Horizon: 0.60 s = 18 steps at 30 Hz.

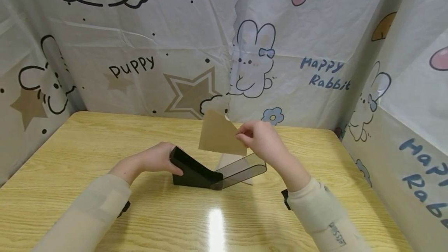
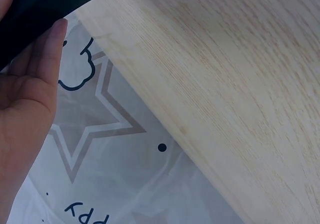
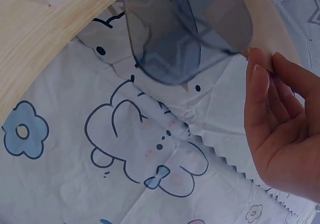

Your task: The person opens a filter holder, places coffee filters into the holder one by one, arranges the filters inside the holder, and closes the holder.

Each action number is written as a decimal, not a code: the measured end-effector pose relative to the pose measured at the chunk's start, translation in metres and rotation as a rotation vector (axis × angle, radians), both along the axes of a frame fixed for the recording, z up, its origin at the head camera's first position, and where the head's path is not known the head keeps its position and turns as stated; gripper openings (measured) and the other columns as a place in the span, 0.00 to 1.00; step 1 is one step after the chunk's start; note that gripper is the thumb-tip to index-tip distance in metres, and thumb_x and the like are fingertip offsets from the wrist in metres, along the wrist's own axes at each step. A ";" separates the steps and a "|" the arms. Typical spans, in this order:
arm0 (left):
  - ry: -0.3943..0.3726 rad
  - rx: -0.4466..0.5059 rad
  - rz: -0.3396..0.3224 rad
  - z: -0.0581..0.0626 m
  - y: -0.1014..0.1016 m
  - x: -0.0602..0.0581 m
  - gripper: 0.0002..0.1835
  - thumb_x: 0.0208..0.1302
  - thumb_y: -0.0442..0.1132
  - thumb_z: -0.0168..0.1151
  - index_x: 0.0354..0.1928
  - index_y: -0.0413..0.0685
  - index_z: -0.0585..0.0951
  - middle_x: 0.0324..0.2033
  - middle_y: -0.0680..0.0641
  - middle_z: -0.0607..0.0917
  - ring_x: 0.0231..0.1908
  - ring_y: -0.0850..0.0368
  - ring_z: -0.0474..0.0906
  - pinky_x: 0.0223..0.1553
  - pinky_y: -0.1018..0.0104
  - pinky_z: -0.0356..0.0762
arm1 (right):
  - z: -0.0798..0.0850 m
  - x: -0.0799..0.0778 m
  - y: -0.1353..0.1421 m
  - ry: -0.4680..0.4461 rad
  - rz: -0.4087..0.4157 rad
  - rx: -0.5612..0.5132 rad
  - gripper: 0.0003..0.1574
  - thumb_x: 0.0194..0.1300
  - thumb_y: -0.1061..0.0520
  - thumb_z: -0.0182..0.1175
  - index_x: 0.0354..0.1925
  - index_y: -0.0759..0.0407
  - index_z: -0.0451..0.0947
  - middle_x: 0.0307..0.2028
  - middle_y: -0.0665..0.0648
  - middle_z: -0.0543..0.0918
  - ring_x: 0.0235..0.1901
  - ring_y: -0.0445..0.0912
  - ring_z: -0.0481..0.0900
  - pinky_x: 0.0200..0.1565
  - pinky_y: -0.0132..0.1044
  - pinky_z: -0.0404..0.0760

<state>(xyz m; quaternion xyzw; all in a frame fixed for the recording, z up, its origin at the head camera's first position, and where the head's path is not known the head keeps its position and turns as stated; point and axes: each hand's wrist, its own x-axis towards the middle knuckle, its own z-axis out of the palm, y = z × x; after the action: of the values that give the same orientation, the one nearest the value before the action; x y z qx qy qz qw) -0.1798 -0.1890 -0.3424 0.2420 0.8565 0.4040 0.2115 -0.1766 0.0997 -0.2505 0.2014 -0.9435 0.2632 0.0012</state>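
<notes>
My left hand (image 1: 159,158) grips the tall end of a black holder (image 1: 192,172), thumb on the near side. In the left wrist view, the black part (image 2: 30,18) lies against the fingers of this hand. Two smoky see-through side panels (image 1: 245,174) extend from the holder's low end to the right. Above them my right hand (image 1: 260,139) pinches the right edge of a tan paper coffee filter (image 1: 222,135) between thumb and fingertips. In the right wrist view the clear panels (image 3: 165,48) overlap part of this filter (image 3: 262,23).
Behind the panels a pale, flat paper piece (image 1: 227,160) lies on the wooden table (image 1: 140,213). A printed cloth backdrop (image 1: 189,49) rises along the table's back and side edges. Dark straps or mounts (image 1: 286,198) show at the wrists.
</notes>
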 end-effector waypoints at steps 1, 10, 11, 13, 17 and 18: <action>0.000 0.000 0.001 0.000 0.000 0.000 0.16 0.51 0.38 0.70 0.43 0.43 0.82 0.39 0.47 0.86 0.35 0.61 0.81 0.41 0.65 0.78 | -0.001 0.000 -0.002 0.003 0.010 0.005 0.07 0.62 0.58 0.61 0.34 0.59 0.84 0.26 0.53 0.83 0.23 0.41 0.75 0.30 0.33 0.74; 0.028 -0.016 0.000 -0.001 0.000 0.000 0.16 0.51 0.38 0.71 0.42 0.44 0.83 0.38 0.48 0.86 0.35 0.62 0.80 0.40 0.66 0.77 | -0.014 0.001 -0.017 0.040 0.040 0.061 0.06 0.61 0.58 0.62 0.32 0.59 0.84 0.27 0.52 0.84 0.24 0.40 0.75 0.30 0.32 0.74; 0.027 -0.017 0.003 -0.001 0.000 0.000 0.16 0.51 0.38 0.71 0.43 0.44 0.83 0.38 0.48 0.86 0.35 0.62 0.80 0.40 0.66 0.77 | -0.015 0.002 -0.019 0.044 0.041 0.070 0.06 0.61 0.58 0.62 0.31 0.59 0.84 0.27 0.52 0.84 0.25 0.40 0.75 0.31 0.32 0.75; 0.026 -0.015 0.007 -0.001 0.000 0.000 0.17 0.50 0.38 0.71 0.43 0.43 0.82 0.38 0.47 0.86 0.34 0.62 0.80 0.40 0.66 0.77 | -0.017 0.003 -0.023 0.048 0.041 0.085 0.06 0.61 0.58 0.62 0.31 0.58 0.84 0.28 0.52 0.84 0.26 0.40 0.75 0.31 0.32 0.75; 0.025 -0.010 0.011 -0.002 0.000 -0.001 0.17 0.50 0.38 0.71 0.43 0.41 0.82 0.37 0.47 0.86 0.34 0.61 0.80 0.38 0.66 0.77 | -0.019 0.004 -0.029 0.052 0.032 0.105 0.06 0.61 0.58 0.62 0.30 0.57 0.84 0.28 0.52 0.85 0.27 0.41 0.76 0.33 0.33 0.76; 0.025 -0.007 0.011 -0.001 0.000 -0.001 0.17 0.50 0.37 0.71 0.42 0.41 0.82 0.37 0.47 0.86 0.33 0.61 0.80 0.38 0.65 0.77 | -0.020 0.004 -0.030 0.052 0.030 0.108 0.06 0.61 0.58 0.62 0.30 0.57 0.84 0.28 0.52 0.85 0.26 0.41 0.77 0.33 0.33 0.76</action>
<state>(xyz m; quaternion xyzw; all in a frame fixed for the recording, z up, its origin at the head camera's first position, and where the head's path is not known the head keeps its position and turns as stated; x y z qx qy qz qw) -0.1804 -0.1890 -0.3437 0.2417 0.8618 0.3988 0.1995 -0.1722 0.0695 -0.2701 0.2223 -0.9528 0.2067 0.0111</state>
